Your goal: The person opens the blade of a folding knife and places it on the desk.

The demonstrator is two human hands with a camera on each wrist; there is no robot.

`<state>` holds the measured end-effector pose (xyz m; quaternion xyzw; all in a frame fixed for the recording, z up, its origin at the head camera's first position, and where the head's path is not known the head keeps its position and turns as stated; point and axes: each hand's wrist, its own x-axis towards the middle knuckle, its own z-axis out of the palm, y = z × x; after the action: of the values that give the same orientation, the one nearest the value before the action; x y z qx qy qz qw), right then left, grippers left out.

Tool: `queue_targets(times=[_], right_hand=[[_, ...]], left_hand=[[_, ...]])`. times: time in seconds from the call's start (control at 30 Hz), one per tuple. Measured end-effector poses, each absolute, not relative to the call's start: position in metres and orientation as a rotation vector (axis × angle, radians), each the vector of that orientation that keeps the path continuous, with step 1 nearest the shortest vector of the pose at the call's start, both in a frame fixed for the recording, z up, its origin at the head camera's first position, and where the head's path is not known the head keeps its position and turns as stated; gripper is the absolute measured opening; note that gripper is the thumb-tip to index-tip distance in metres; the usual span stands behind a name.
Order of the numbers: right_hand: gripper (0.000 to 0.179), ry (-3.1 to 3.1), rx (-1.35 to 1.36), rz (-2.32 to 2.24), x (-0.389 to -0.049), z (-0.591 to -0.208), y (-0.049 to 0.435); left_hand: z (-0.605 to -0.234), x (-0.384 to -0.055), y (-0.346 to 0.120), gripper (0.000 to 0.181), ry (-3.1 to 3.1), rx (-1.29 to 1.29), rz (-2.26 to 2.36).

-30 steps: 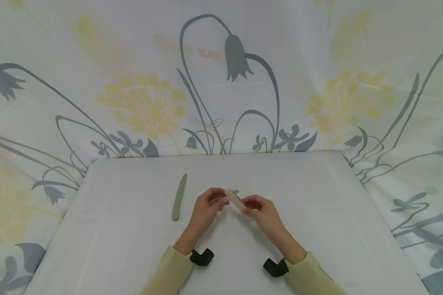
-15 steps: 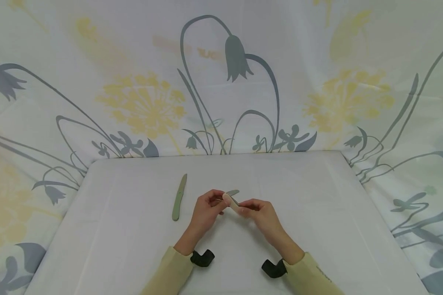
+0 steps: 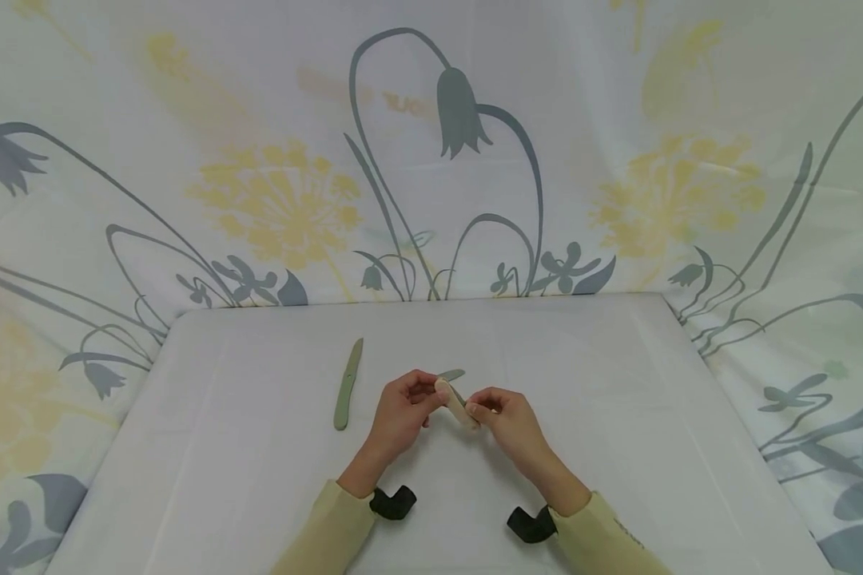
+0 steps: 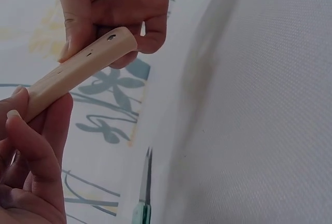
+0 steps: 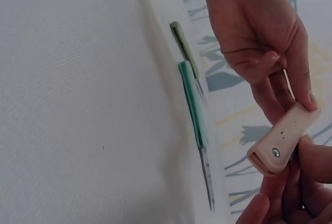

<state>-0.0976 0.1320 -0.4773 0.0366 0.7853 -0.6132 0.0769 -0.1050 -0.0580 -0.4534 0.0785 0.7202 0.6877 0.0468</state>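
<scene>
My left hand (image 3: 403,409) and right hand (image 3: 509,415) both pinch a beige folding knife (image 3: 456,406) above the table. It looks folded, with a rivet and a slotted end in the right wrist view. The left fingers (image 4: 39,149) hold its plain end. Nearer the rivet, the right thumb (image 5: 316,156) lies along the handle, fingers behind it. Beyond the hands lies a teal-handled knife (image 5: 193,105), its blade (image 3: 451,374) showing past my left fingers in the head view and its handle hidden there. A green knife (image 3: 348,387) rests open to the left.
A white-covered table (image 3: 259,479) spreads under both arms. Behind it and at both sides hangs a flower-patterned cloth (image 3: 417,200). Black wrist mounts (image 3: 394,502) stick out inward from both sleeves.
The beige knife has dropped slightly and tilted more steeply, its lower end now showing below my right fingers. The right fingers have shifted along it. Both knives on the table stay put.
</scene>
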Motion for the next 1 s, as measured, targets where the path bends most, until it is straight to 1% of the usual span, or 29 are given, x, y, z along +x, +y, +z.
queue_targets(times=[0.1,0.3,0.63,1.0], right_hand=[[0.004,2.476,0.007,-1.743,-0.097,-0.477,0.131],[0.007,2.647,-0.195,-1.603,-0.095,-0.480,0.129],[0.007,2.736,-0.281,-1.575,-0.091,-0.477,0.125],[0.008,2.557,-0.405,-1.459,-0.091,-0.473,0.128]], left_hand=[[-0.457,-0.106,-0.058,0.013,2.250,0.259,2.065],[-0.476,-0.112,-0.058,0.014,2.363,0.296,2.000],[-0.484,-0.111,-0.061,0.014,2.408,0.376,1.979],[-0.479,-0.108,-0.061,0.014,2.415,0.435,1.904]])
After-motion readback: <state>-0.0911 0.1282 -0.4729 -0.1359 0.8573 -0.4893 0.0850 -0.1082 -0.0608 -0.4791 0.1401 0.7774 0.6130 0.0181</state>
